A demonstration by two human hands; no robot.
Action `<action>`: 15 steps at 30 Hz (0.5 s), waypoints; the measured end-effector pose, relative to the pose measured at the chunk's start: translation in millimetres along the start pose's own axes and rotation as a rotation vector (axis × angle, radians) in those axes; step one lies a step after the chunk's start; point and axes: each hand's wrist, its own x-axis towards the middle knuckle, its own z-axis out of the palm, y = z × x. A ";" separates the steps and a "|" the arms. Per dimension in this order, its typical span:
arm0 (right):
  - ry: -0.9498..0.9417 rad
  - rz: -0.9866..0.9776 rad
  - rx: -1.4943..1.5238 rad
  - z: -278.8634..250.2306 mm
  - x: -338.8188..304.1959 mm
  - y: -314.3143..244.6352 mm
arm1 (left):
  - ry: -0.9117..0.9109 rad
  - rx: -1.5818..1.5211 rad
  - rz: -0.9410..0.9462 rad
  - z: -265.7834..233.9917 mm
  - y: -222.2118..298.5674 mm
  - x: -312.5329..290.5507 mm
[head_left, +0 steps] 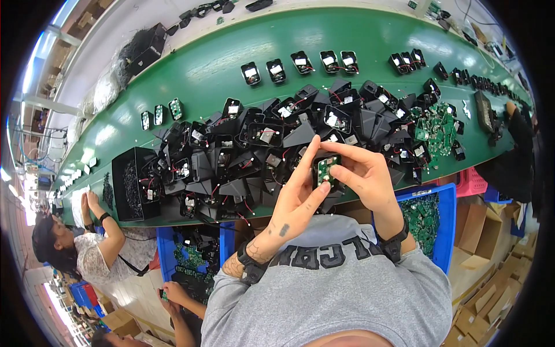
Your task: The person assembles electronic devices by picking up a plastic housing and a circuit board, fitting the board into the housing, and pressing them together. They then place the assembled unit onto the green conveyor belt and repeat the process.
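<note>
1. Green circuit board (326, 169): it was held between the fingers of both hands, apparently seated in a black shell (316, 168).
2. The left hand (293, 202) and right hand (367, 173) had their fingers drawn in around it, leaving only its thickness between, thumbs on its face.
3. It looked light and stiff, its small parts probably fragile; the shell's rim seemed the safest hold.
4. Beyond and left of the fingers, black housings (202, 165) lay heaped on the green worktop (202, 72).
5. Farther right were loose boards (437, 130); nearer the body, a blue bin (446, 225).
</note>
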 end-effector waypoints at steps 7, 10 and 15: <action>0.075 -0.163 -0.143 7.8 -2.9 1.8 | 0.101 0.337 0.151 4.1 -14.7 3.8; 0.047 -0.355 -0.304 3.1 0.4 10.9 | 0.174 0.512 0.305 3.3 -18.4 5.6; 0.081 -0.466 -0.317 -6.7 -4.5 6.4 | 0.020 0.648 0.297 -8.4 -8.4 11.3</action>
